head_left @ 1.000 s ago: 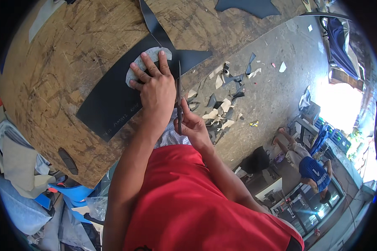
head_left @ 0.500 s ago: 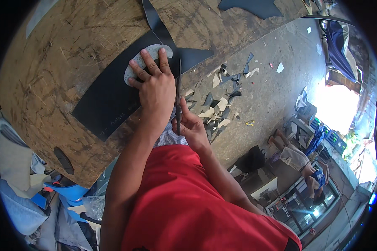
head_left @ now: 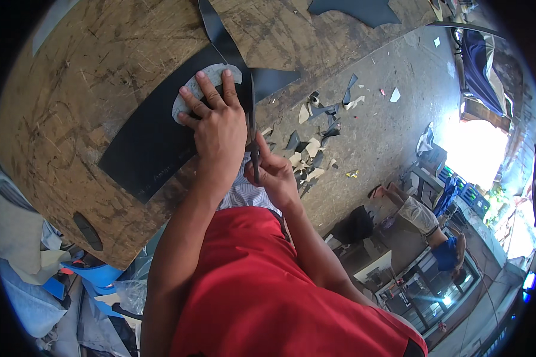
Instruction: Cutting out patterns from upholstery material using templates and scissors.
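Observation:
My left hand (head_left: 220,125) lies with spread fingers on a pale, curved template piece (head_left: 185,110) atop a dark sheet (head_left: 140,149) at the worn wooden table's (head_left: 65,101) edge. My right hand (head_left: 273,178) is closed on the handles of dark metal scissors (head_left: 256,160), whose long blades point away from me beside my left hand, at the sheet's right side. A dark strip (head_left: 215,27) runs from the sheet toward the top of the view, and a pointed flap (head_left: 274,80) sticks out to the right.
A dark cut piece (head_left: 351,9) lies at the table's far side, a flat dark object (head_left: 88,231) near its left edge. Scraps (head_left: 312,149) litter the floor (head_left: 387,137) at right. Another person (head_left: 443,250) is at the lower right by a glass-topped fixture. Fabric and bags (head_left: 24,238) crowd the lower left.
My right hand and the scissors have moved slightly forward, away from me. My left hand stays on the template. The other person has shifted their upper body.

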Motion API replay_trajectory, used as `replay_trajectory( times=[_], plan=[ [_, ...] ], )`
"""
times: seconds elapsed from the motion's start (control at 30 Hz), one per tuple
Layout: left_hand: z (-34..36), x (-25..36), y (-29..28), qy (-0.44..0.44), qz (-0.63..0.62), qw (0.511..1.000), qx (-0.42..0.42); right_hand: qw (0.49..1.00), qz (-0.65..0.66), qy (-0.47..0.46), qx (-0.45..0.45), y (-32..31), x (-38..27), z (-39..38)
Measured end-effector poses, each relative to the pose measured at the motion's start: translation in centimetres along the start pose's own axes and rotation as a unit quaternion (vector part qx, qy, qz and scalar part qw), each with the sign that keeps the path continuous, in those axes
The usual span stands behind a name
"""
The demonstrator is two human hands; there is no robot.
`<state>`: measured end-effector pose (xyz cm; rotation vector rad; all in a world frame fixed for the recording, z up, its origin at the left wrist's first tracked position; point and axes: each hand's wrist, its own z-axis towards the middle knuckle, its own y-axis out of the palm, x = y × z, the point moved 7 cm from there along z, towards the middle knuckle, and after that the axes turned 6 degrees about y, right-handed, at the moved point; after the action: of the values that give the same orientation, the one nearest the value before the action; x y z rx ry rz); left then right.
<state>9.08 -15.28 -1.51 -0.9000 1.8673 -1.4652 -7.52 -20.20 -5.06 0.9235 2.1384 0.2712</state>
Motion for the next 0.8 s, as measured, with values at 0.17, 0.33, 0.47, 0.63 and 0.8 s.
replay_trajectory(
  times=[0.17, 0.33, 0.47, 0.63, 0.8],
  plan=[
    [-0.1, 0.1, 0.0, 0.002, -0.001, 1.0, 0.004, 1.0, -0.018, -0.005, -0.017, -0.9, -0.9, 0.5],
    [-0.2, -0.1, 0.1, -0.006, -0.003, 1.0, 0.011, 0.998, -0.036, 0.014, -0.052, -2.3, -3.2, 0.5],
    [-0.2, 0.0, 0.1, -0.011, 0.0, 1.0, 0.007, 0.996, -0.062, 0.024, -0.06, -2.7, -4.5, 2.0],
    [-0.4, -0.1, 0.0, -0.017, -0.008, 1.0, -0.004, 0.994, -0.081, 0.03, -0.07, -3.1, -5.6, 3.1],
    [-0.4, 0.0, 0.1, -0.03, -0.037, 0.999, 0.0, 0.991, -0.073, 0.042, -0.1, -3.7, -7.0, 3.5]
  ],
)
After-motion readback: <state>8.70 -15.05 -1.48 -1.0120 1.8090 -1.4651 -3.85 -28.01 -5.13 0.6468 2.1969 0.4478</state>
